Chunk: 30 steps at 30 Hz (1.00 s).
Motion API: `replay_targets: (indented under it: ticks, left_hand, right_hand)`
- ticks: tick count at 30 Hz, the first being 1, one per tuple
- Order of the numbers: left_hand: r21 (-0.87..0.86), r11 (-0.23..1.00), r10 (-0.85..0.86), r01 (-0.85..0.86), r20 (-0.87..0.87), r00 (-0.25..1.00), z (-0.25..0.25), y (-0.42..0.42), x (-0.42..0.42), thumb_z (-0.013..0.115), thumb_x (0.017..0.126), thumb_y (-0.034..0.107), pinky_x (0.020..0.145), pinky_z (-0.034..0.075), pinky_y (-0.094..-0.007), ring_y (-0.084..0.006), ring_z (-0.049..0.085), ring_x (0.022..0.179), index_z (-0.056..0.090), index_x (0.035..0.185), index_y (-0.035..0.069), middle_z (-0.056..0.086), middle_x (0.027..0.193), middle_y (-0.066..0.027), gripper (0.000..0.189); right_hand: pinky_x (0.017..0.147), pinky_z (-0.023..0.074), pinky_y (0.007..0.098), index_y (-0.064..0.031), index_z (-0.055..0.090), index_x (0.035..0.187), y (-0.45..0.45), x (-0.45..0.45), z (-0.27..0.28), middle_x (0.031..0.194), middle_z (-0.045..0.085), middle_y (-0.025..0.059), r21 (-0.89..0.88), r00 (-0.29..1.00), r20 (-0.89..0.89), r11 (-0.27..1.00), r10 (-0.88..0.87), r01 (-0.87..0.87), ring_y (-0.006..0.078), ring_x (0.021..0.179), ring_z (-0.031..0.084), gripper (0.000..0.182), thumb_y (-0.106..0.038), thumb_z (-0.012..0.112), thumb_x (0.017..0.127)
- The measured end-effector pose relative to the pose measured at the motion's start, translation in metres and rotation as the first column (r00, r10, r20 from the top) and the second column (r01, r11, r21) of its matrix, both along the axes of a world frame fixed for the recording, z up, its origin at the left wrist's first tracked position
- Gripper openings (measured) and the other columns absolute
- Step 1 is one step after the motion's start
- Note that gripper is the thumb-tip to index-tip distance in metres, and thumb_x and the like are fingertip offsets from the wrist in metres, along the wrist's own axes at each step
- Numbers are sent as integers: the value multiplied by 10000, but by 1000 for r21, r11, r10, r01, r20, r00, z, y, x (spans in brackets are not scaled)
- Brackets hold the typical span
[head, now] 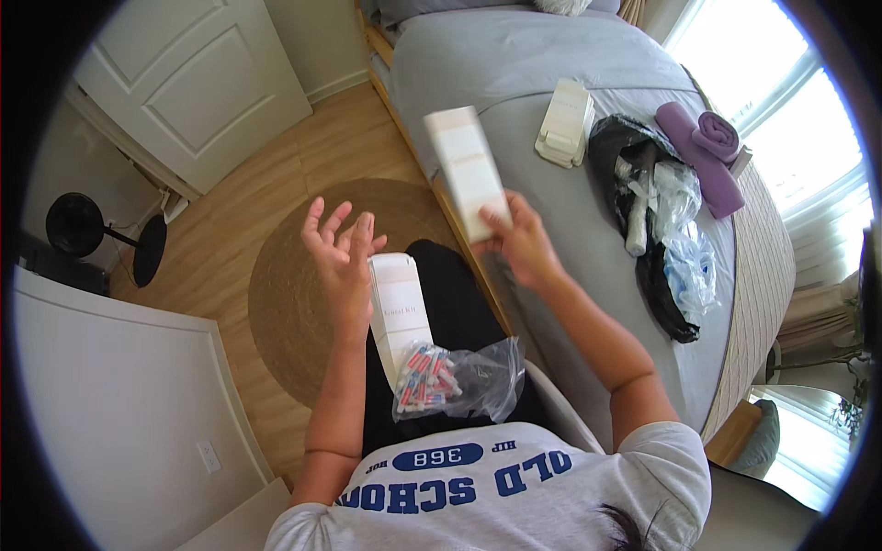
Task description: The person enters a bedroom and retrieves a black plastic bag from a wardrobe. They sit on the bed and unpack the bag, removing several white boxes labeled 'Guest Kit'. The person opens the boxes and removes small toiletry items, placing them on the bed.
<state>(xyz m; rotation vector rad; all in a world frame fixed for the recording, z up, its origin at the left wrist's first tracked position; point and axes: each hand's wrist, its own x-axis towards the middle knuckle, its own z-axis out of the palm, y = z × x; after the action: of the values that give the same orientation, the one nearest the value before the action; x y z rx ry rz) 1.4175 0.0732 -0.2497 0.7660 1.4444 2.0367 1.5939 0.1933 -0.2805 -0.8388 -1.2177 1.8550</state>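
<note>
My right hand (517,237) grips the lower end of a long, narrow white and beige paperboard box (468,172), which is slightly blurred and held over the bed's edge. My left hand (344,258) is raised with its fingers apart and holds nothing. Just beside and below it, a stack of similar flat, printed paperboard boxes (402,303) lies on my lap. Against the near end of the stack rests a clear plastic bag (441,386) with many small red, white and blue tubes inside; its empty part spreads to the right.
On the grey bed (510,76) lie another stack of paperboard boxes (566,124), a black plastic bag (613,148), clear plastic packaging (679,200) and rolled purple cloths (696,158). The bed's wooden frame (475,265) runs close by on the right. A round woven rug (296,303) covers the floor ahead.
</note>
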Motion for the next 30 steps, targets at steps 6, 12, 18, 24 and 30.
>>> replay_targets:
  ticks: [6,12,18,24,30]
  left_hand:
    - [-71,997,-26,23,-30,999,-20,-9,5,573,889,117,779,525,-332,-203,547,1023,289,1335,46,426,1228,-169,533]
    - [-178,984,-29,3,-146,989,-45,-39,-18,590,864,41,749,505,-277,-160,559,962,400,1277,9,474,1194,-163,456]
    - [-589,806,-153,-61,-307,939,-105,-75,-35,758,712,144,697,484,-275,-147,527,806,547,1101,-10,533,1030,-112,468]
    - [-598,802,-245,5,-322,915,-113,-72,-26,803,634,143,721,490,-301,-163,519,788,539,1127,8,513,968,-106,576]
    - [-493,870,-252,-28,-492,833,-113,-61,-42,831,597,206,838,475,-375,-260,479,1079,527,1236,124,533,1172,-105,713]
  right_hand:
    - [698,558,436,38,401,1184,208,-52,-46,1081,548,196,-81,967,-65,967,-248,243,318,904,593,317,0,500,884]
    - [459,474,326,-60,496,1074,284,-55,-59,829,529,50,18,892,-76,894,-446,448,161,625,535,372,-71,685,754]
    - [667,492,265,-37,620,1075,57,-76,-62,857,613,35,195,798,458,832,391,-519,125,771,580,395,-252,734,764]
    - [680,451,285,-21,628,1030,-2,-100,-102,843,585,72,446,670,724,629,165,-637,171,783,558,569,-307,841,586]
    - [665,457,309,-2,599,972,19,-116,-96,824,604,96,279,602,675,607,427,-744,204,768,583,643,-283,882,468]
